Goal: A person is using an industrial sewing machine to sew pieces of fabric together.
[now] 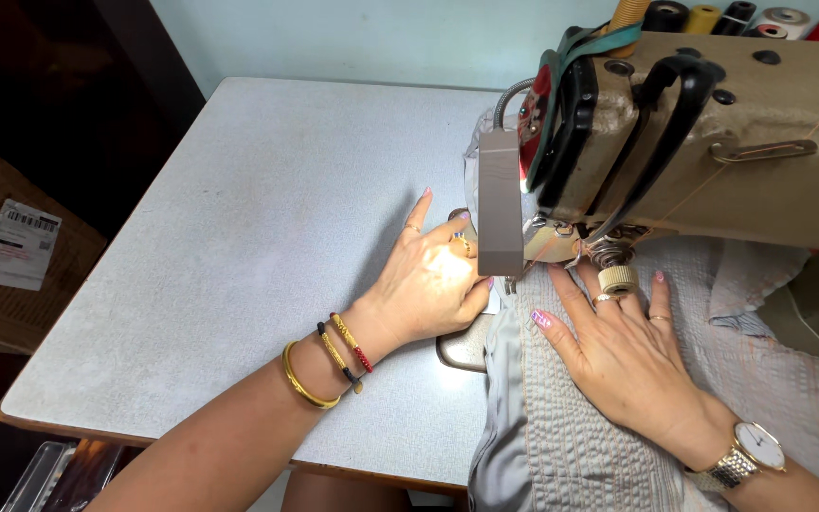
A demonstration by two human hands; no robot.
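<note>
A brown cardboard box [11, 256] sat off the left edge of the table [239, 246], lower than the top, with a white rectangular label [18, 245] stuck on its flap, dark bars and lines across it. Behind the sewing machine [713, 142], along the top edge, a row of thread cones [741, 17] stood: tan, black, yellow, white and red.

Your left hand [428, 280] lay flat at the cloth's left edge, just beside the needle area, fingers spread and pointing toward the machine, gripping nothing. Your right hand [618, 351] pressed palm-down on the grey quilted cloth [571, 446], fingers loose and apart, tips close under the machine head; no clamp there either. The cloth ran from under the head toward you and hung over the table's near edge.

The grey lamp [500, 204] on its flexible neck stood in front of the needle and hid it, lighting your left hand. Bangles [319, 370] circled your left wrist, a watch [751, 450] your right. The rest of the table was speckled grey.
</note>
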